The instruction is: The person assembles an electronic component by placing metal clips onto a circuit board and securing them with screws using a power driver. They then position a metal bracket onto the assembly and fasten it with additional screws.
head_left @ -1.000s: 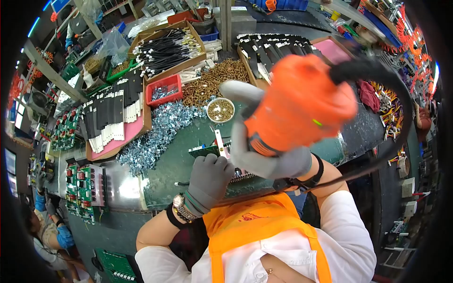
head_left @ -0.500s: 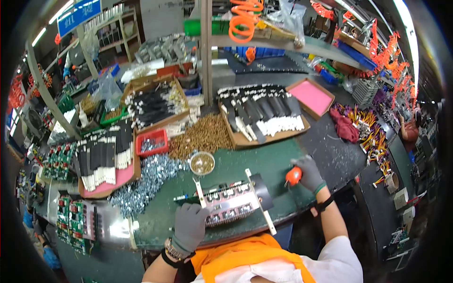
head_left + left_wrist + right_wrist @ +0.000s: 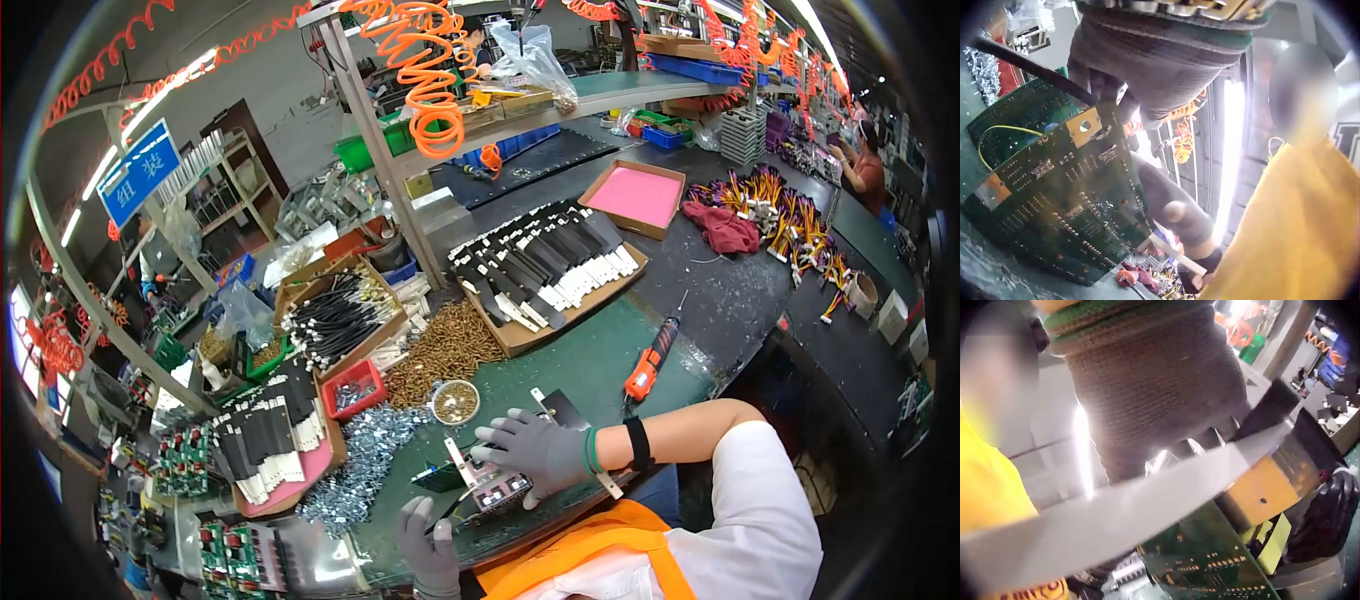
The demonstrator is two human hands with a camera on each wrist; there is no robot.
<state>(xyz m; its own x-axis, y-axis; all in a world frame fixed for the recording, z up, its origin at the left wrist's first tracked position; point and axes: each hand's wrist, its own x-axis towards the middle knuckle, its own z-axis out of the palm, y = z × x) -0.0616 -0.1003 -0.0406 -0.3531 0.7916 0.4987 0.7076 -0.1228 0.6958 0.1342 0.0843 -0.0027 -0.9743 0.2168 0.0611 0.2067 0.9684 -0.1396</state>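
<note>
Right hand [image 3: 535,450] hides circuit board's [image 3: 490,491] middle; left hand [image 3: 428,542] grips edge.

Open for passing over the bare green mat [image 3: 582,360] just beyond the circuit board [image 3: 490,488]. Fenced there by a bowl of screws [image 3: 455,402] on the left and an orange screwdriver [image 3: 648,366] on the right. Walled farther back by a heap of brass screws [image 3: 445,350] and a cardboard box [image 3: 520,338]. Crowded leftward by a pile of metal clips [image 3: 362,455].

Left grip [image 3: 428,540] pinches; right grip [image 3: 530,450] lies spread flat.
</note>
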